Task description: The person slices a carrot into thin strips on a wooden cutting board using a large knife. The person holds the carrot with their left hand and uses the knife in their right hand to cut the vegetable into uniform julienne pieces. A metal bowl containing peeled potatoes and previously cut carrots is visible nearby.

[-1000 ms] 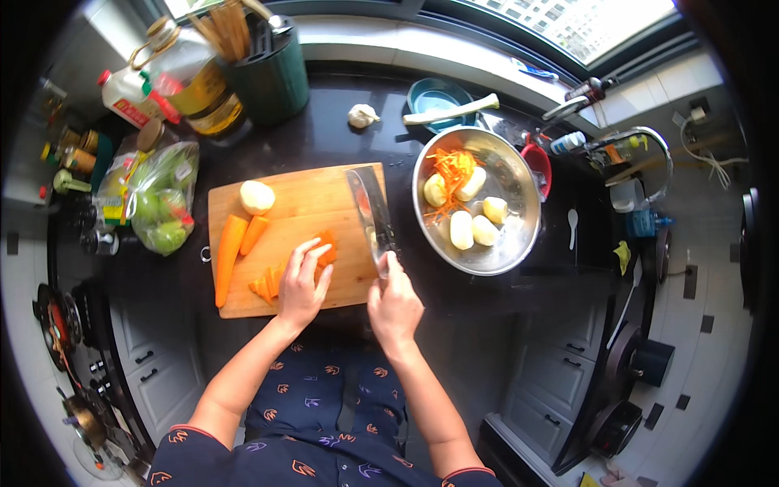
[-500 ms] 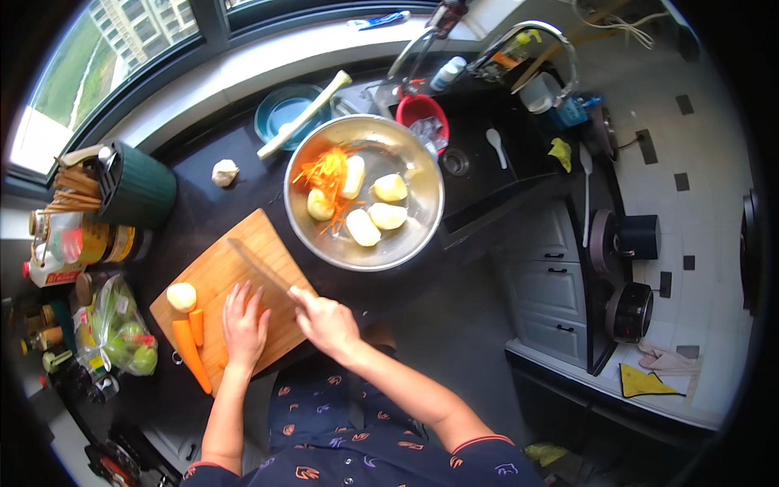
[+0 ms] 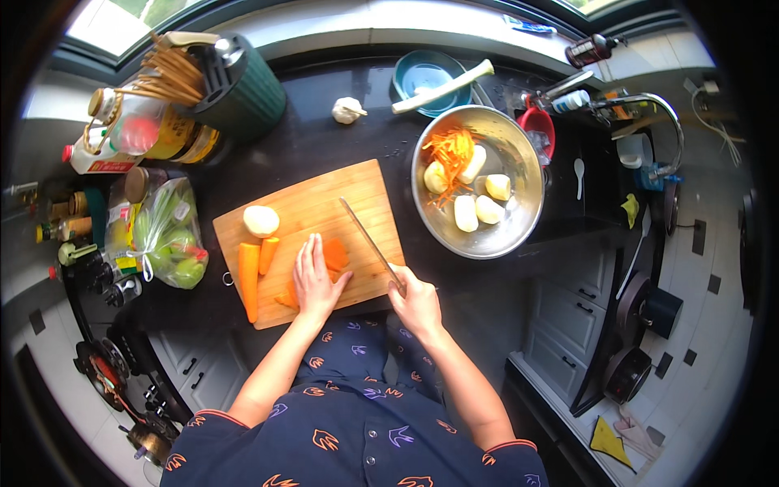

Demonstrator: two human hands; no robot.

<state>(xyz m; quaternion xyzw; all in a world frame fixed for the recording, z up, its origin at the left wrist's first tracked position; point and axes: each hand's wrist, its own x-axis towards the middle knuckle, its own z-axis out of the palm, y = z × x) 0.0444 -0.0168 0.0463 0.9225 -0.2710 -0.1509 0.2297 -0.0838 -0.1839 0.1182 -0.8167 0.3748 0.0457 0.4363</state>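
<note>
My right hand [image 3: 416,300] is closed round the handle of a kitchen knife [image 3: 367,237]. The blade points away from me over the right half of a wooden cutting board [image 3: 341,191]. My left hand [image 3: 315,282] lies on the board, fingers stretched out, beside and partly over orange carrot slices [image 3: 335,253]. Some slices are hidden under it. Left of that hand are a long carrot piece [image 3: 248,284], a shorter carrot piece [image 3: 268,256] and a round, pale peeled vegetable [image 3: 261,221]. The blade stands apart from the slices.
Right of the board, a steel bowl [image 3: 531,207] holds carrot shreds [image 3: 450,150] and several peeled pale pieces [image 3: 466,213]. Behind are a garlic bulb [image 3: 348,110] and a teal bowl [image 3: 402,77] with a pale stalk [image 3: 442,88] across it. A knife block [image 3: 260,97] and bagged green produce [image 3: 174,235] stand left.
The view has swung left, so the board sits nearer the middle. Carrot slices now show beside my left hand. The knife stays in my right hand, its blade now farther from my left fingers.
</note>
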